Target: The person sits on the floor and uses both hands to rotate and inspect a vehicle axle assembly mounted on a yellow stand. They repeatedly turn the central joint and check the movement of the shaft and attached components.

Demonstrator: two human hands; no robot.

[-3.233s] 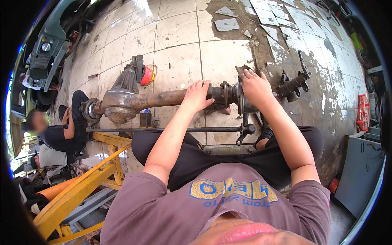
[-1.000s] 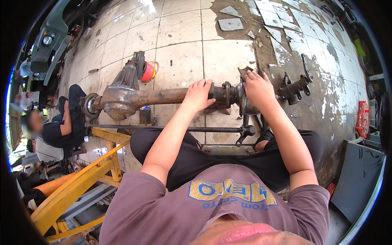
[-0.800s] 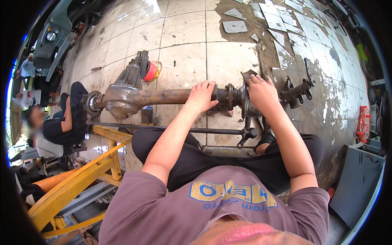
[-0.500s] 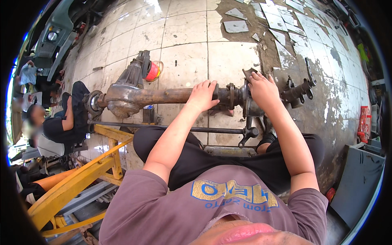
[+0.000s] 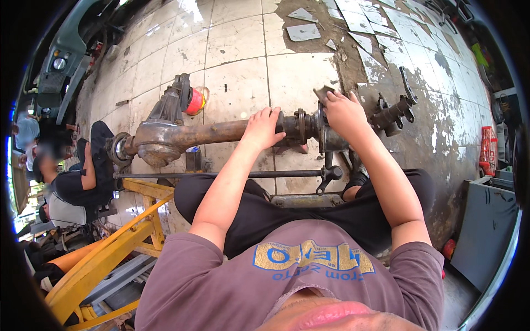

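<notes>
Head-worn fisheye looks steeply down, close over the lap.

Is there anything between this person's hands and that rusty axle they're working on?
Nothing visible. The left hand rests directly on the rusty axle tube, and the right hand lies on the axle's hub end. The thin steel rod lies nearer the person, beneath the forearms.

Red crate [image 5: 486, 150] w/ pale markings stands at far right edge of floor, just beyond a grey box [image 5: 486, 231]. Small red-and-yellow can [image 5: 193, 102] w/ a band label sits far left-centre, just beside the rusty axle's [image 5: 221, 132] bulge. Green packet-like thing [image 5: 479, 55] far right, too blurred to tell more. Shirt [image 5: 309, 276] near bottom carries a yellow-and-blue print. No screens or signs seen.
</notes>
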